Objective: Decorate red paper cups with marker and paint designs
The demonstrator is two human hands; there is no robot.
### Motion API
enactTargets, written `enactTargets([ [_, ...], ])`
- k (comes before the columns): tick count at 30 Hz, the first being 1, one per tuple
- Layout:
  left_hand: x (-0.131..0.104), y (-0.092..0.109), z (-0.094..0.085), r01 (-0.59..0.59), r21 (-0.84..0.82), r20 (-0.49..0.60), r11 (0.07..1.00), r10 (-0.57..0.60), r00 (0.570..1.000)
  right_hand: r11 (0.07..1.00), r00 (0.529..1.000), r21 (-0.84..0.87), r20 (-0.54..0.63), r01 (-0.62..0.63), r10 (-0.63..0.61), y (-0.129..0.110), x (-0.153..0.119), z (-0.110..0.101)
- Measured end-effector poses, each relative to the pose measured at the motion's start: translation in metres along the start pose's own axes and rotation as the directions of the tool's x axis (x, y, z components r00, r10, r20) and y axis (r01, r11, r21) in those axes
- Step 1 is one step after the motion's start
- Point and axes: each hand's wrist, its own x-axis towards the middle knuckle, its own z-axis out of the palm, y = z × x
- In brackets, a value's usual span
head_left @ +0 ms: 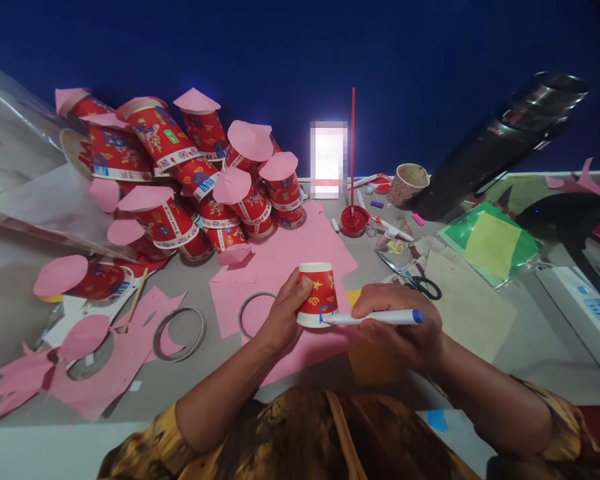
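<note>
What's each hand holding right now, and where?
Left hand grips the upturned red paper cup by its side; right hand holds the marker along its barrel.

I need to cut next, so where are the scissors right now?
In the head view, the scissors lie on the table right of centre, just beyond the right hand, between the pink paper and the green sheet.

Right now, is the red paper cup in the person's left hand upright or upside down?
Upside down: the red paper cup stands on pink paper, its wide white rim lowest, its narrow base on top.
</note>
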Motion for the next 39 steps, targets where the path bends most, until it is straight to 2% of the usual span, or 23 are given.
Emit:
enactTargets([
  [11,-0.0009,0.0015,0.0,0.007,0.001,0.007,1.0,-0.007,1.0,0.999,1.0,0.039,0.003,-0.009,0.009,-0.001,-0.001,-0.0003],
  [15,-0.001,0.0011,-0.0009,0.014,-0.021,0.008,1.0,-0.014,1.0,1.0,0.998,0.005,-0.055,-0.01,0.011,-0.0013,-0.0016,0.0],
  [30,-0.002,0.0023,-0.0022,0.035,-0.079,0.024,0.996,-0.034,0.999,0.999,0.999,-0.028,-0.046,0.025,-0.026,-0.0002,-0.0019,0.0004],
  [35,-0.0021,0.0024,-0.0021,0.047,-0.089,0.02,0.995,-0.046,0.999,0.998,0.99,-0.053,-0.14,0.024,-0.031,0.0001,-0.0034,0.0027],
  [39,-0.0016,0.0019,-0.0023,0.046,-0.121,0.023,0.992,-0.043,0.999,0.998,0.994,-0.039,-0.095,0.042,-0.045,-0.0028,-0.002,0.0017],
])
